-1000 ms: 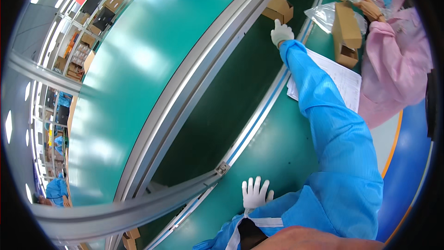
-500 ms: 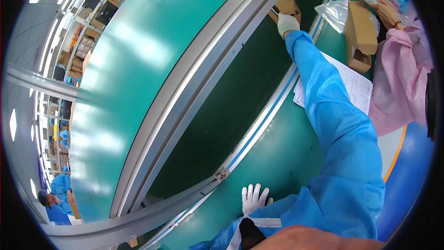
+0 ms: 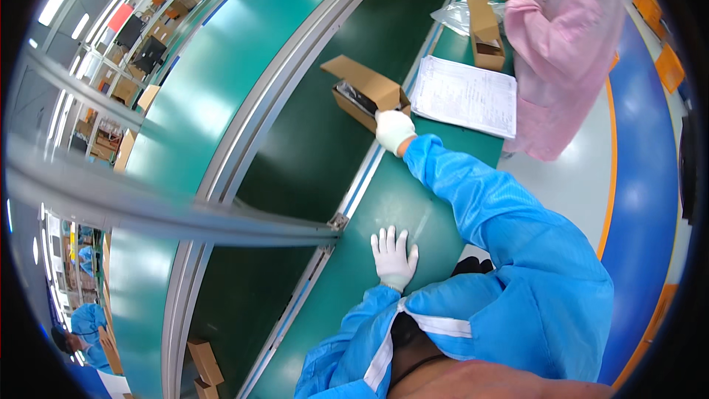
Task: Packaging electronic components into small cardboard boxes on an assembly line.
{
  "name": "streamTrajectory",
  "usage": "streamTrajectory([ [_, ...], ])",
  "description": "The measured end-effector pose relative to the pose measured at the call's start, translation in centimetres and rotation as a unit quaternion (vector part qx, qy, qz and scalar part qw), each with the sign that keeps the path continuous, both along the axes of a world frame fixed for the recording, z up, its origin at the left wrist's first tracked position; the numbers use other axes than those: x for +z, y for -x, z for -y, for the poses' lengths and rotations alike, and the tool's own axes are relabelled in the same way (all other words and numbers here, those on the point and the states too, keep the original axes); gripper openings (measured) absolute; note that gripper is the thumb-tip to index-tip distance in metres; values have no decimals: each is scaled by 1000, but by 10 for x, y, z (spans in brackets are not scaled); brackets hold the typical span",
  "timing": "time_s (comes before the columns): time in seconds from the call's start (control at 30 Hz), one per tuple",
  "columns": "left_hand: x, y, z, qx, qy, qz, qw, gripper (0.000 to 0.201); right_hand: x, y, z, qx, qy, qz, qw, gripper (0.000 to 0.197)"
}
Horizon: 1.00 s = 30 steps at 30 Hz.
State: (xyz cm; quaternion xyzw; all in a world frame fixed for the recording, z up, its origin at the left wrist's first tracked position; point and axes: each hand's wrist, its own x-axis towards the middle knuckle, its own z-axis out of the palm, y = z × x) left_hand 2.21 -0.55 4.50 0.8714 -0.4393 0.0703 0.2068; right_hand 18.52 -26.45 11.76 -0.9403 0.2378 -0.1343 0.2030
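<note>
My right hand (image 3: 395,131), in a white glove, is closed on the near corner of an open cardboard box (image 3: 385,90). The box sits on the dark green conveyor belt (image 3: 306,122), its flap raised and something dark and shiny inside, too hidden to name. My fingertips partly disappear behind the box wall. Palm down on the green tabletop (image 3: 347,292) lies my gloved left hand (image 3: 394,255), fingers spread and holding nothing.
Papers (image 3: 465,96) lie on the table beside a co-worker in pink, whose hands handle clear plastic near another carton (image 3: 484,26). A metal bar (image 3: 244,226) crosses the belt. More cardboard boxes (image 3: 204,362) sit on the belt at lower left.
My right hand and the cardboard box have come nearer along the belt, and my arm is more bent. The view has shifted; my left hand still lies flat on the table.
</note>
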Motion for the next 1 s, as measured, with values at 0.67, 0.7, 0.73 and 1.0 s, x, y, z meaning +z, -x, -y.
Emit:
streamTrajectory([
  [0.67,32,-28,-162,-6,204,-451,869,50,-5,381,-176,265,9,-117,957,10],
  [0.7,14,-18,-181,57,365,-546,752,45,-5,375,-184,267,63,-98,956,11],
  [0.73,31,-5,-185,77,465,-510,719,48,12,363,-197,252,78,-100,959,16],
  [1.0,31,-20,-224,151,511,-645,547,45,30,265,-314,466,101,-118,871,90],
])
